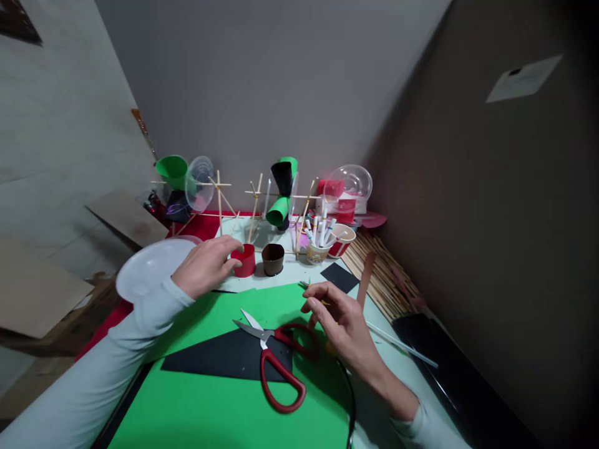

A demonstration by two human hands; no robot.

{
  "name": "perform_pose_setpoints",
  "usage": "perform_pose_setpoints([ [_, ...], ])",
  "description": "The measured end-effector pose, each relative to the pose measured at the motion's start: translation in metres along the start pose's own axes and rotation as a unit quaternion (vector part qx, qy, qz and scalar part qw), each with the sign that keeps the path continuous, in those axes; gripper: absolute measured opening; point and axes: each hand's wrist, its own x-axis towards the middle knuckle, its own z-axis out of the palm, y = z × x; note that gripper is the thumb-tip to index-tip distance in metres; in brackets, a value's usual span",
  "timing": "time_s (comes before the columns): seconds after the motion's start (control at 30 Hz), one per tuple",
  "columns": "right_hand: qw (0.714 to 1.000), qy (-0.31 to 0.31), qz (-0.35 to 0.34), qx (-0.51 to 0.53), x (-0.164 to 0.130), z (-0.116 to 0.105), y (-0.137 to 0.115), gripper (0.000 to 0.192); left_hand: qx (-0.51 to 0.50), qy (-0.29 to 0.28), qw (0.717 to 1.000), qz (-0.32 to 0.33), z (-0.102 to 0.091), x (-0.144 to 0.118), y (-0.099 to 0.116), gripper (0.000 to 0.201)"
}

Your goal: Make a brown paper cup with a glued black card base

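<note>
My left hand (208,265) reaches to the red paper cup (244,260), thumb and fingers parted at its left side; whether it touches is unclear. Just right of that cup stands a brown cup (272,259). Above the green sheet (224,411) hovers my right hand (341,318), its fingers loosely curled and apart, with no held thing showing. Small green and yellow tips (305,284) show behind its fingers, their kind hidden. Red-handled scissors (267,340) lie with parted blades on a black paper piece (210,362), near my right hand.
Behind are stick frames (219,199), green and black paper cones (282,178), and a cup of white sticks (318,251). A white plate (154,268) sits left. Bundled wooden sticks (384,274) and a black case (449,355) lie along the right wall.
</note>
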Motion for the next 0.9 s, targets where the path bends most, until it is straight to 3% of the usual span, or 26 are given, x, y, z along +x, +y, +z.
perform_pose_setpoints([
  [0.27, 0.993, -0.019, -0.093, -0.070, -0.003, 0.001, -0.006, 0.018, 0.081, -0.057, 0.993, 0.060, 0.039, 0.034, 0.018, 0.025],
  [0.47, 0.986, -0.039, -0.129, -0.094, -0.006, 0.004, -0.007, 0.018, 0.080, -0.060, 0.993, 0.056, 0.051, 0.047, 0.014, 0.019],
  [0.67, 0.987, -0.050, -0.120, -0.098, -0.006, 0.006, -0.004, 0.018, -0.058, -0.049, 0.996, 0.045, 0.033, 0.041, 0.006, 0.023],
  [0.9, 0.991, -0.057, -0.092, -0.076, -0.006, 0.005, -0.004, 0.018, -0.273, -0.076, 0.959, 0.010, -0.001, 0.028, 0.009, 0.030],
])
